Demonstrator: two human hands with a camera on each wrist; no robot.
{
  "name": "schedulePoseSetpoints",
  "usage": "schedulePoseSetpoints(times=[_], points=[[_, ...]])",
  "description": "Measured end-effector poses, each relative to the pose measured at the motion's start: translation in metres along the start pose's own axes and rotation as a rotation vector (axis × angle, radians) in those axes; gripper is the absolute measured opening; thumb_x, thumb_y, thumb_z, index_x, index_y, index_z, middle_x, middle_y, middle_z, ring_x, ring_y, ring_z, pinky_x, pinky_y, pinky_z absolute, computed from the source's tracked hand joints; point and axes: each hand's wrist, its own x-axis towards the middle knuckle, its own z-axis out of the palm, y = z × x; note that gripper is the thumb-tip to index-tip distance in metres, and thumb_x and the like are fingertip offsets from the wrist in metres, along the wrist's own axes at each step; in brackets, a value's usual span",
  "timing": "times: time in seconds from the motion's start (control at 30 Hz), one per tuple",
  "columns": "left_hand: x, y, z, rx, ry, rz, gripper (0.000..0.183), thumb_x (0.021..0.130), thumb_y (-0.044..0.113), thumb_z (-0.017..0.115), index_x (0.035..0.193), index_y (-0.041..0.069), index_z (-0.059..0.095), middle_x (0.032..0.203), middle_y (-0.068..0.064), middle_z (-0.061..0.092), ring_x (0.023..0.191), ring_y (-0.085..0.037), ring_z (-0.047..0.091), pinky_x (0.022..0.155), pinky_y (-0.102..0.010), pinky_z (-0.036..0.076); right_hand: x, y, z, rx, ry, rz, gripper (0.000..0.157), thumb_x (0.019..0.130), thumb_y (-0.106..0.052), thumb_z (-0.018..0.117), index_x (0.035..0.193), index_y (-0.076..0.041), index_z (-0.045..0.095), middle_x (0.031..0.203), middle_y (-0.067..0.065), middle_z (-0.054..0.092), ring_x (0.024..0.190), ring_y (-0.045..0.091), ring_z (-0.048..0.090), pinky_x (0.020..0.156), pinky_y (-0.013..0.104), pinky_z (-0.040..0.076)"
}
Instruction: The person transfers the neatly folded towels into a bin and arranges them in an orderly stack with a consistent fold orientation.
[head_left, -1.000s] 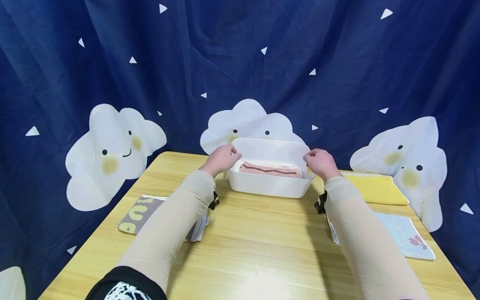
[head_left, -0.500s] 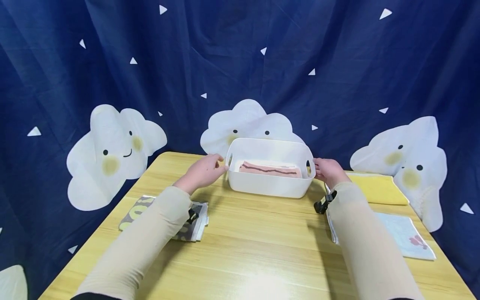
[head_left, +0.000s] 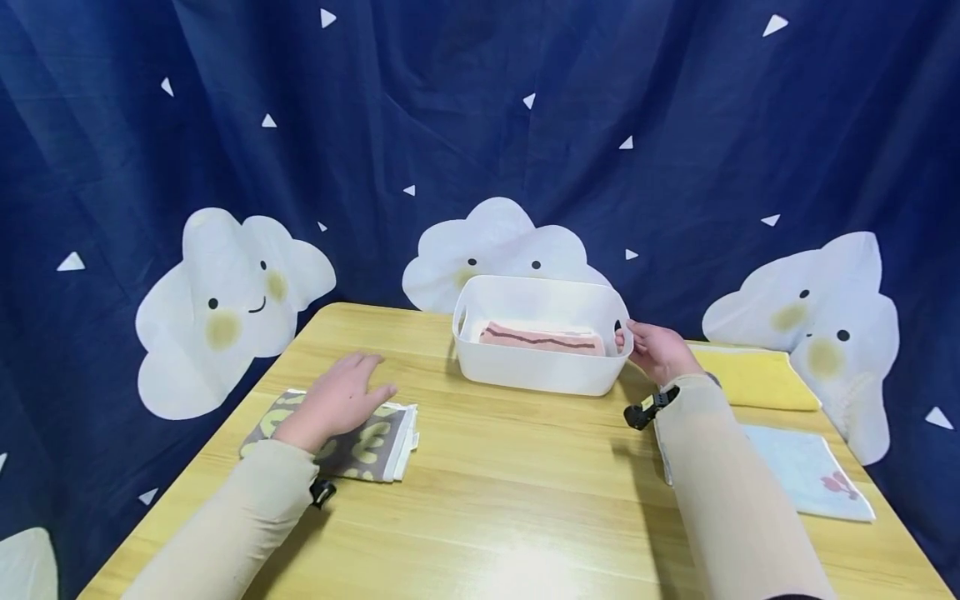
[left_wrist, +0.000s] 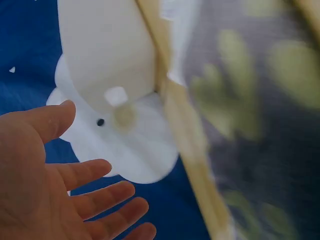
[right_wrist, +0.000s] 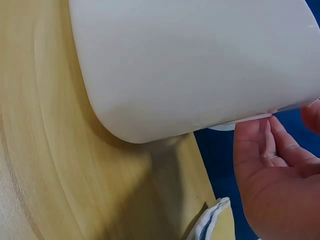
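we work at a pale wooden table [head_left: 517,483], with glare on the wood well in front of the white box [head_left: 525,375]. behind the box hangs a dark blue curtain [head_left: 480,108], printed with white triangles and clouds (the middle cloud [head_left: 498,237] is partly hidden by the box).

the box stands upright near the table's far edge, with a folded pink cloth [head_left: 540,339] inside it. our right hand [head_left: 662,354] grips the box's right end, fingers curled through the handle hole. our left hand [head_left: 341,402] hovers in front of the box and to its left, fingers loosely spread and holding nothing, over a folded grey cloth [head_left: 367,454] with yellow shapes. to the right of the box lies a yellow cloth [head_left: 757,379], and nearer us a pale blue cloth [head_left: 802,471], partly covered by our right sleeve [head_left: 742,492].

in front of the box, bare wood runs between the grey and pale blue cloths. the yellow and pale blue cloths reach close to the table's right edge; left of the box, wood shows up to the left edge.
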Motion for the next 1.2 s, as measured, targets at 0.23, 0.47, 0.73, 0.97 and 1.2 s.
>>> schedulePoseSetpoints(times=[0.23,0.47,0.73,0.97,1.2], points=[[-0.027,-0.023,0.009,0.035,-0.037,-0.066,0.076,0.097,0.050,0.062,0.152,0.002,0.041,0.148,-0.030,0.042,0.134,-0.054,0.037,0.103,-0.070,0.034,0.000,-0.001,-0.002,0.012,-0.018,0.005,0.017,0.109,-0.010,0.043,0.111,0.006,0.050,0.087,0.009,0.064,0.076,0.016,0.063,0.081,0.024,0.054],[-0.052,-0.045,0.019,0.056,-0.189,-0.132,0.091,0.090,0.064,0.064,0.154,0.004,0.039,0.153,-0.038,0.028,0.136,-0.062,0.026,0.095,-0.080,0.030,0.000,0.000,-0.001,-0.035,0.043,0.023,0.031,0.108,-0.013,0.047,0.130,0.009,0.043,0.087,0.008,0.067,0.079,0.016,0.065,0.085,0.026,0.055],[-0.059,-0.043,0.023,0.071,-0.266,-0.117,0.091,0.090,0.064,0.063,0.154,0.004,0.039,0.154,-0.041,0.021,0.138,-0.065,0.019,0.093,-0.083,0.028,-0.002,0.000,-0.001,-0.070,0.023,-0.003,0.025,0.108,-0.012,0.046,0.121,0.009,0.049,0.088,0.007,0.067,0.082,0.016,0.066,0.088,0.026,0.054],[-0.055,-0.028,0.024,0.086,-0.288,-0.114,0.091,0.091,0.064,0.062,0.155,0.004,0.037,0.155,-0.041,0.021,0.139,-0.064,0.019,0.093,-0.082,0.030,-0.005,0.000,0.000,-0.132,0.028,-0.036,0.021,0.109,-0.012,0.045,0.113,0.006,0.054,0.087,0.006,0.069,0.081,0.014,0.067,0.086,0.025,0.054],[-0.048,-0.007,0.030,0.096,-0.303,-0.103,0.088,0.093,0.064,0.058,0.156,0.006,0.036,0.155,-0.039,0.022,0.138,-0.064,0.020,0.096,-0.078,0.033,-0.005,-0.004,0.002,-0.134,0.057,0.006,0.021,0.109,-0.014,0.047,0.116,0.005,0.052,0.090,0.006,0.069,0.083,0.015,0.067,0.087,0.026,0.054]])
